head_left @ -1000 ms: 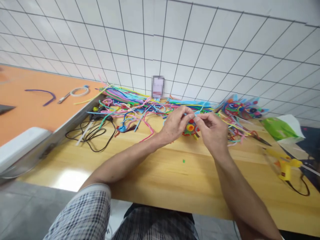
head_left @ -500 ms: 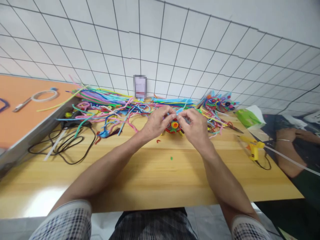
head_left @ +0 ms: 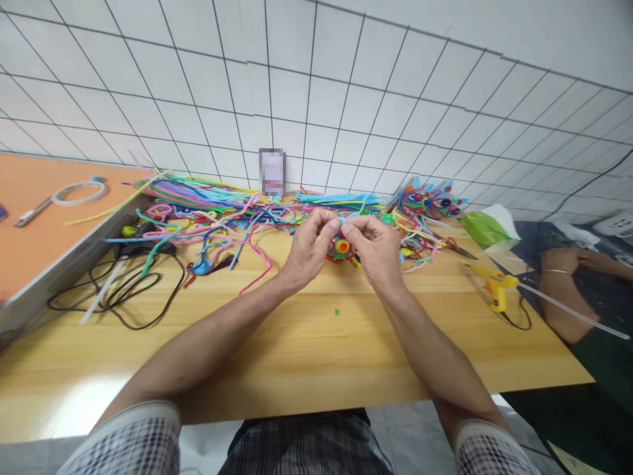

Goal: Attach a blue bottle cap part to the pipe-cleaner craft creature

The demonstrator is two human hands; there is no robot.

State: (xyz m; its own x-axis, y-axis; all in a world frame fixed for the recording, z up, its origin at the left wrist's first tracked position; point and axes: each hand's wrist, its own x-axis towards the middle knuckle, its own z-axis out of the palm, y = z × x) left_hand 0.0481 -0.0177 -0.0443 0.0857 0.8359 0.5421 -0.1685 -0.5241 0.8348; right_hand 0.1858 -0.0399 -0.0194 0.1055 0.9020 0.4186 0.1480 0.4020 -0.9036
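My left hand and my right hand meet above the middle of the wooden table. Both pinch a short light-blue pipe cleaner between fingertips. Right under them lies a small round craft piece of red, yellow and green pipe cleaners. A big heap of loose coloured pipe cleaners spreads behind and to the left of my hands.
A finished colourful pipe-cleaner figure sits at the back right, scissors beside it. A yellow glue gun lies right, black cables left. An orange table adjoins on the left. Another person's arm rests at far right.
The view swung right and levelled; my hands kept working the blue pipe cleaner over the craft piece, lifting slightly. The other person's arm came into view.
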